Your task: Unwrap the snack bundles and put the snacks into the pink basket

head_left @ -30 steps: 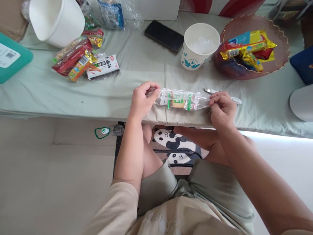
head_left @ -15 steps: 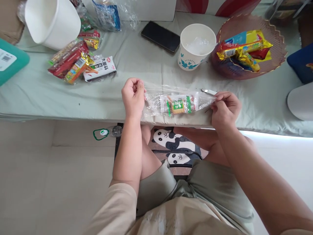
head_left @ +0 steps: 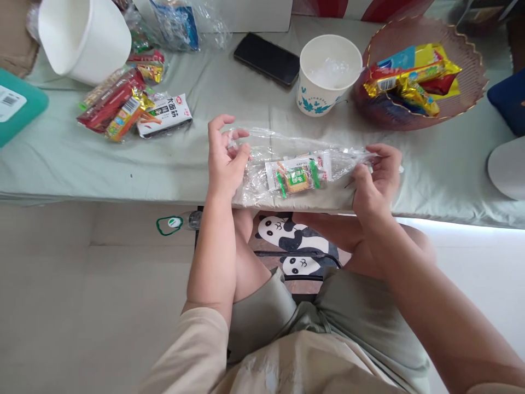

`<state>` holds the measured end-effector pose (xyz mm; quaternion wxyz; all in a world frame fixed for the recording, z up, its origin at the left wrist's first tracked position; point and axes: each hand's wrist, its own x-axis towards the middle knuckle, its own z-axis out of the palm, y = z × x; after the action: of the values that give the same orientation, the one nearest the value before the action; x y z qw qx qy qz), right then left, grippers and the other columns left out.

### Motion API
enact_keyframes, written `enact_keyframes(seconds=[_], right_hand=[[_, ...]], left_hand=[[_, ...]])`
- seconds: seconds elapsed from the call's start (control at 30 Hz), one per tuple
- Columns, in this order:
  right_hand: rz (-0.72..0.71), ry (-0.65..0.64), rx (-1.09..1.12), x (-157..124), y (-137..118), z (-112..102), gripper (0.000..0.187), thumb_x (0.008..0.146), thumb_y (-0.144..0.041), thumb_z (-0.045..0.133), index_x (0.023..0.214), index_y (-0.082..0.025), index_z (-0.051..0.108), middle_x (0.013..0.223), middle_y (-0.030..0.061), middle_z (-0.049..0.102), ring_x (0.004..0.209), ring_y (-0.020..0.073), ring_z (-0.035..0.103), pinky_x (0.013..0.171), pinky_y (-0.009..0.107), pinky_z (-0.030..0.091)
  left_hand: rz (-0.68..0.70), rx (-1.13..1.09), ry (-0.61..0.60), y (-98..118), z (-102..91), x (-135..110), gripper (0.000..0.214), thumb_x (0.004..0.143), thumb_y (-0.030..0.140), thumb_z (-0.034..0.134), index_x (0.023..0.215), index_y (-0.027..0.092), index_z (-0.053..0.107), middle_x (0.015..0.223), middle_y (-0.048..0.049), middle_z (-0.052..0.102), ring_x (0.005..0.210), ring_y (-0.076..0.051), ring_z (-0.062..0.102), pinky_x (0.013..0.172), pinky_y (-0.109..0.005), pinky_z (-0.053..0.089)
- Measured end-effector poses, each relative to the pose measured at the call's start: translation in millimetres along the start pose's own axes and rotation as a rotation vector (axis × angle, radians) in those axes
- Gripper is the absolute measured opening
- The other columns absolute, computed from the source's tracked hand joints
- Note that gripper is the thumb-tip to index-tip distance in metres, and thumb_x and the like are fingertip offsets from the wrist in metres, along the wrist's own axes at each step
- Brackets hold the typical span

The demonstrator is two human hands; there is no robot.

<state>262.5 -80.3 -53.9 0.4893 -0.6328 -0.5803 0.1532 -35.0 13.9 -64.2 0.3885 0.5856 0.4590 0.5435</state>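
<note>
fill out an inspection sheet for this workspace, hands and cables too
surface: pale green cloth, creased
job's things: clear plastic bag around a green-edged cracker packet and a white packet
clutter: phone, paper cup, pink bowl of wrapped snacks, snack packets at left
hands: left hand touches the bag's left end, fingers parted; right hand holds its right end
cables: nothing seen
surroundings: white box behind, tiled floor below

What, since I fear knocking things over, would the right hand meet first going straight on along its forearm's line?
Beyond the clear plastic bag it touches, the right hand would likely meet the paper cup first, though depth is unclear.
</note>
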Motion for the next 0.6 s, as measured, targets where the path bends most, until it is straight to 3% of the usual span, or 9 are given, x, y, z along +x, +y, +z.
enact_keyframes(seconds=[0.13,0.23,0.3,0.4,0.6], right_hand=[[-0.124,0.027,-0.111,-0.6,-8.8,6.5,0.033,0.084,-0.033,0.063,0.116,-0.027,0.069,0.126,0.0121,0.048,0.119,0.0296,0.057,0.08,0.042,0.058],[-0.14,0.005,-0.206,1.2,-11.8,12.6,0.039,0.08,-0.021,0.061,0.117,-0.025,0.072,0.127,0.0135,0.052,0.113,0.0284,0.06,0.086,0.047,0.057],[-0.152,-0.014,-0.269,2.4,-12.9,15.0,0.031,0.079,-0.018,0.06,0.106,-0.023,0.074,0.122,0.0128,0.055,0.103,0.0261,0.062,0.089,0.05,0.056],[-0.173,-0.008,-0.294,2.4,-14.8,16.0,0.015,0.08,-0.016,0.058,0.087,-0.022,0.07,0.109,0.0108,0.059,0.097,0.0254,0.063,0.09,0.05,0.054],[-0.196,0.13,-0.224,-2.1,-16.0,7.8,0.015,0.08,-0.011,0.049,0.082,-0.024,0.057,0.098,0.0082,0.06,0.092,0.0244,0.063,0.085,0.047,0.052]], left_hand=[[0.021,0.036,-0.007,-3.8,0.4,1.1,0.022,0.097,0.05,0.065,0.1,0.029,0.067,0.097,-0.0029,0.069,0.064,-0.012,0.061,0.062,-0.028,0.052],[-0.011,0.079,0.024,-7.6,1.1,2.1,0.023,0.1,0.049,0.06,0.1,0.028,0.07,0.082,-0.0011,0.065,0.057,-0.011,0.059,0.058,-0.027,0.051],[-0.039,0.102,0.028,-9.4,0.5,2.5,0.023,0.1,0.049,0.062,0.108,0.029,0.071,0.091,-0.0018,0.069,0.059,-0.011,0.062,0.06,-0.027,0.054],[-0.037,0.13,0.018,-12.9,-1.4,3.0,0.03,0.094,0.046,0.07,0.119,0.031,0.068,0.122,-0.0043,0.07,0.066,-0.011,0.066,0.064,-0.027,0.057],[0.012,0.225,0.014,-22.3,-5.0,3.0,0.046,0.091,0.041,0.072,0.135,0.034,0.06,0.143,-0.006,0.063,0.088,-0.017,0.072,0.085,-0.037,0.064]])
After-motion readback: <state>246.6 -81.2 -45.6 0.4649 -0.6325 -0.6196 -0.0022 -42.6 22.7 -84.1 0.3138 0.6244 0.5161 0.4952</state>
